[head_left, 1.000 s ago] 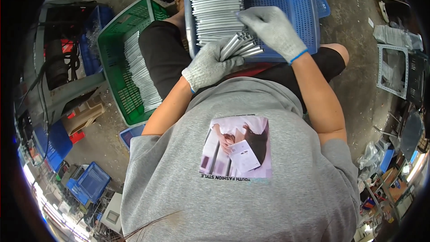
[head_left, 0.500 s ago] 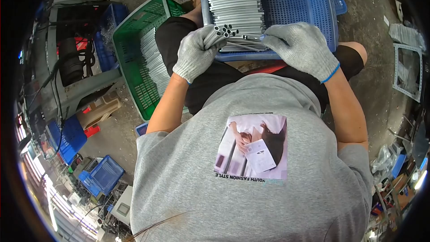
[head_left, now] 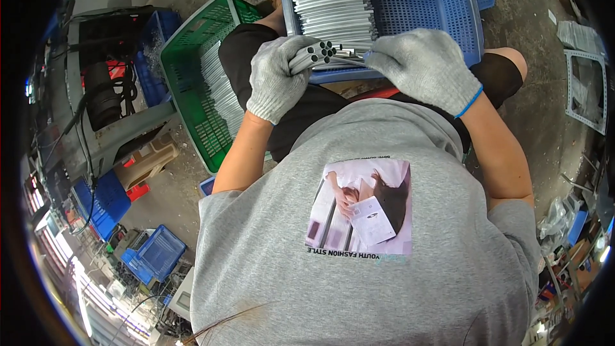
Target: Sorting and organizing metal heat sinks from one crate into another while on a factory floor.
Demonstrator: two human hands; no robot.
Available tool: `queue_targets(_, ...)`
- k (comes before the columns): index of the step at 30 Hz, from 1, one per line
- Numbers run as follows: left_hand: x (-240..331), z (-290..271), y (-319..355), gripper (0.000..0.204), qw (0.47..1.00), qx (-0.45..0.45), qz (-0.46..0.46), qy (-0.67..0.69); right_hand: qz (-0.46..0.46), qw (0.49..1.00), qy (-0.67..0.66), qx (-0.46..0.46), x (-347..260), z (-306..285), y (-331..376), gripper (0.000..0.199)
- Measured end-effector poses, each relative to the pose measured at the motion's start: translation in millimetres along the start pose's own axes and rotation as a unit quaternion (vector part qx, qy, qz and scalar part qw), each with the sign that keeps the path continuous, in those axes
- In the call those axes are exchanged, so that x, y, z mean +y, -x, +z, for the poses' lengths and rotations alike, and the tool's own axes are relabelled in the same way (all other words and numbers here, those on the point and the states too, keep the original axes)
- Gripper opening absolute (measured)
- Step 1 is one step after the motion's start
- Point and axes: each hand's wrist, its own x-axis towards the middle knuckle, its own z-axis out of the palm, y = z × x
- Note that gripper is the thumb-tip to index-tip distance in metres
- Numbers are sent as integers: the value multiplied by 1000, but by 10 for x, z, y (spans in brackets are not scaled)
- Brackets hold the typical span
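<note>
Several thin silvery metal tubes [head_left: 301, 61] are bunched in my gloved left hand [head_left: 279, 75], its fingers wrapped round them and their dark open ends pointing right. My gloved right hand [head_left: 423, 64] is closed in a pinch just right of those ends. From its fingertips a slim metal-tipped tool [head_left: 349, 53] with a bit of blue reaches toward the tube ends; its exact kind and whether it touches a tube I cannot tell. Beyond my hands, in the left part of a blue plastic basket [head_left: 419, 6], lies a thick stack of similar tubes [head_left: 330, 0].
A green plastic basket [head_left: 186, 38] with more tubes [head_left: 221, 90] stands beside my left leg. Further left is a metal machine frame [head_left: 128, 125] with cables. Blue crates [head_left: 157, 253] sit at the lower left. A pale perforated frame [head_left: 586, 90] lies on the floor at the right.
The slim tool and my right hand have shifted slightly left, nearer the tube ends. My left hand has turned the bunch a little, and still grips it.
</note>
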Motion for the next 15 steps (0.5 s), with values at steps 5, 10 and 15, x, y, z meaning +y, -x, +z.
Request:
queue_targets(5,-4,-29,-4,30,999,12,40,-9,28,998,-38,45,22,-8,-51,24)
queue_targets(10,47,-24,-26,26,996,49,67,-23,1,1000,2,-12,50,106,-33,23)
queue_targets(15,40,-56,-28,28,996,49,71,-9,31,998,-60,7,0,-36,-75,23)
